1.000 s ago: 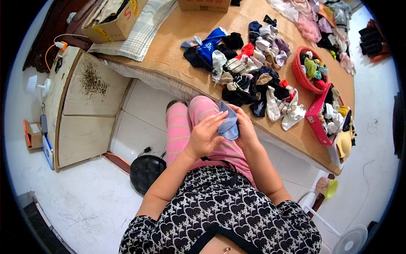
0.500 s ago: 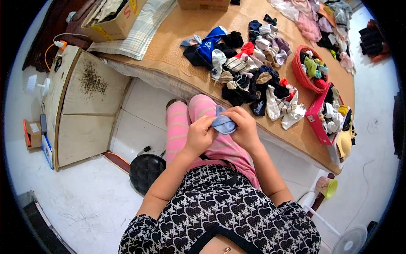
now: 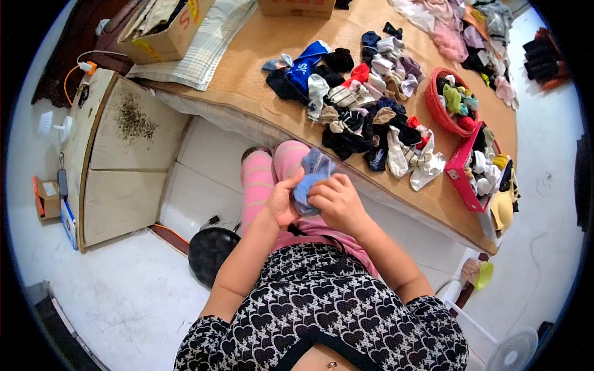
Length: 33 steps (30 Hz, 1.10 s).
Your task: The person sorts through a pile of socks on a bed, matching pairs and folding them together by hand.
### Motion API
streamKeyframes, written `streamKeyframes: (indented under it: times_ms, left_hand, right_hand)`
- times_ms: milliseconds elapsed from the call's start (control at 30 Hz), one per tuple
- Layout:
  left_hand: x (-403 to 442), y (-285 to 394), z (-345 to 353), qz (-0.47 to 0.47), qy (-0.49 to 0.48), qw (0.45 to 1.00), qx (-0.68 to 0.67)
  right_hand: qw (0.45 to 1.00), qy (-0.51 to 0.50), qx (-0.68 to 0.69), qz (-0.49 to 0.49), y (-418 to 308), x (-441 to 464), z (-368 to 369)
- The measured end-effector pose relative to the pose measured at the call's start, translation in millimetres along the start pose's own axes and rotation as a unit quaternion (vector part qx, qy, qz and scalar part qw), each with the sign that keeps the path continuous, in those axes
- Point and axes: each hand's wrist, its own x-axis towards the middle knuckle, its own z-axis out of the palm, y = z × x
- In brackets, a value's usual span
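Observation:
Blue-grey socks (image 3: 307, 185) are bunched between my two hands above my lap. My left hand (image 3: 284, 199) grips them from the left side, with the thumb on the fabric. On the right side my right hand (image 3: 337, 201) has its fingers curled onto the same cloth. A loose pile of socks (image 3: 356, 123) in black, white, red and grey lies on the mat-covered bed (image 3: 272, 93), beyond my knees. Whether the cloth in my hands is one sock or two is hard to tell.
A red basket (image 3: 432, 102) and a pink box (image 3: 459, 179), both with socks, stand at the bed's right. Cardboard boxes (image 3: 170, 40) are at the back. A cabinet (image 3: 127, 191) and black stool (image 3: 213, 255) are left, a fan (image 3: 516, 351) lower right.
The blue-grey cloth has moved left and stands more upright. My left hand has turned to hold it from the side, and my right hand has shifted down and left over it.

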Motion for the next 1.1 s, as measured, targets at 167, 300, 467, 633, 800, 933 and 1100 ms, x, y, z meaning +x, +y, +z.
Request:
streamKeyframes:
  times_ms: [167,300,467,633,800,933,1100]
  left_hand:
    - [10,-6,-24,-0.027,0.061,0.997,0.029]
    - [9,-17,-8,0.117,0.083,0.977,0.158]
    - [14,-27,-7,0.153,0.023,0.983,0.096]
    - [10,-25,1,0.180,0.047,0.957,0.224]
    - [10,-20,5,0.211,0.069,0.963,0.151]
    - [12,-23,4,0.175,0.034,0.979,0.099]
    - [7,-23,2,0.091,-0.004,0.996,-0.001]
  right_hand:
    - [0.998,-0.039,0.048,-0.024,-4,-15,-4]
    - [0.980,0.003,0.103,0.167,-1,-25,7]
    - [0.895,0.009,0.196,0.400,15,-20,13]
    - [0.920,0.037,0.159,0.356,11,-22,14]
    - [0.976,0.087,0.069,0.190,-3,-23,1]
    - [0.993,0.077,-0.040,0.075,1,-27,-1]
    - [0.997,0.062,-0.025,0.041,10,-20,-13]
